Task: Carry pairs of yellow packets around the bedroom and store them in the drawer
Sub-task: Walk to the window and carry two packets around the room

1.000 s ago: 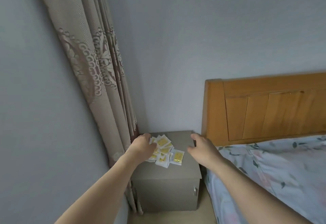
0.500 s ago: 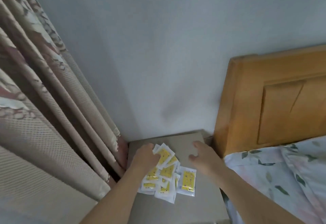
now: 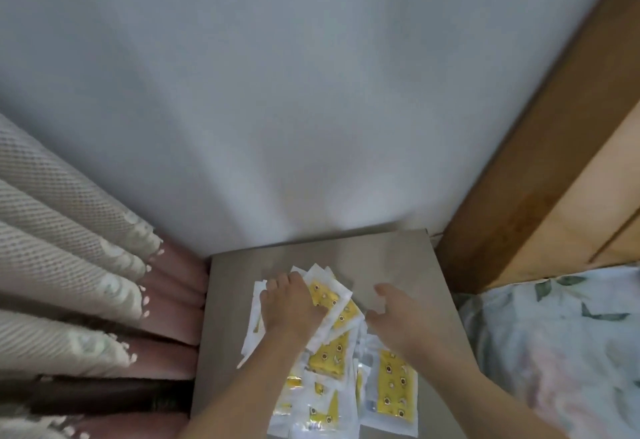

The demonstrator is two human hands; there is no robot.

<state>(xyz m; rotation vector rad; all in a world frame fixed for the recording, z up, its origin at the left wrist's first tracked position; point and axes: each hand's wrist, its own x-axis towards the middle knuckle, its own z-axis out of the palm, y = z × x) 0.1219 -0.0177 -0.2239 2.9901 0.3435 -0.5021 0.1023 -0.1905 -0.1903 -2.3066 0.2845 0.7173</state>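
Leaning over the grey nightstand (image 3: 398,258), you have the yellow packets (image 3: 329,359) heaped in a loose, overlapping pile on its top, between the curtain (image 3: 69,265) and the bed (image 3: 554,352). Your left hand (image 3: 291,303) lies palm down on the far end of the pile, fingers spread and pressing on a packet, though whether they have closed around one you cannot tell from here. Your right hand (image 3: 401,314) hovers just beside the pile, fingers apart and loosely curled, holding nothing. These packets look light, thin and floppy, with glossy clear wrapping that will likely slide against its neighbours. Pinch each one by its white sealed border rather than the yellow middle, and peel it off the heap so the others do not drag along.
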